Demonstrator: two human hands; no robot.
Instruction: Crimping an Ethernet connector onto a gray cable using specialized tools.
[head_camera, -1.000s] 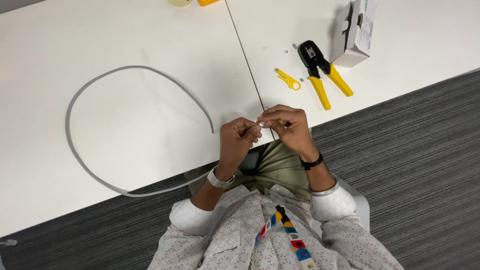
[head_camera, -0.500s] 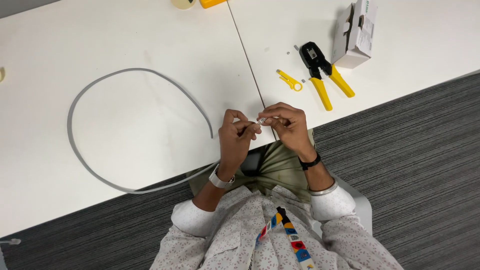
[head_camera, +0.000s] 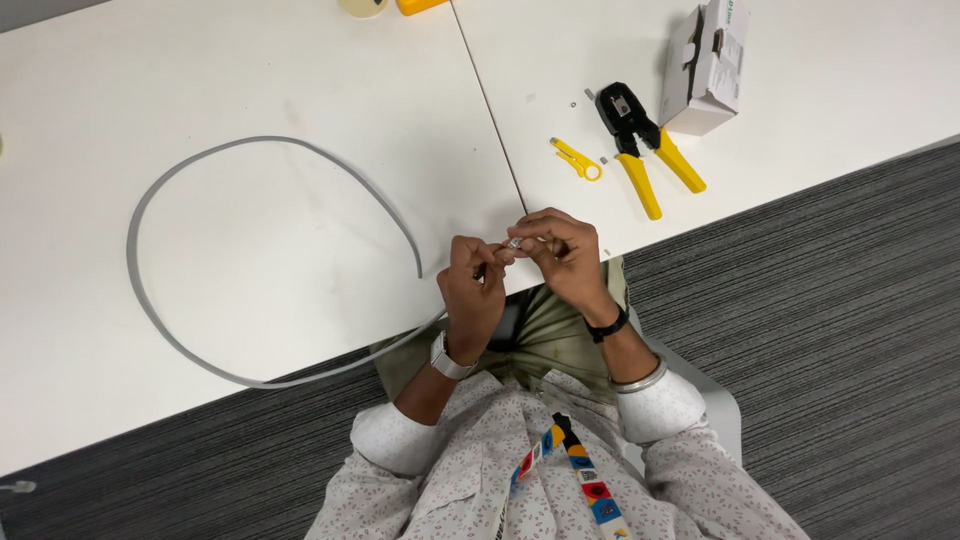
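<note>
pinching the gray cable (head_camera: 250, 160) end, left hand (head_camera: 472, 290) and right hand (head_camera: 562, 255) fingers closed round a small clear connector (head_camera: 514, 242), risk fumbling it if grip slackens.

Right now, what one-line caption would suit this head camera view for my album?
Left hand and right hand pinch one end of a long grey cable looped on a white table, near yellow-handled crimping pliers.

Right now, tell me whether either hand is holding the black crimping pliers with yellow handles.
No: the black crimping pliers with yellow handles lie untouched on the white table, apart from both hands.
</note>
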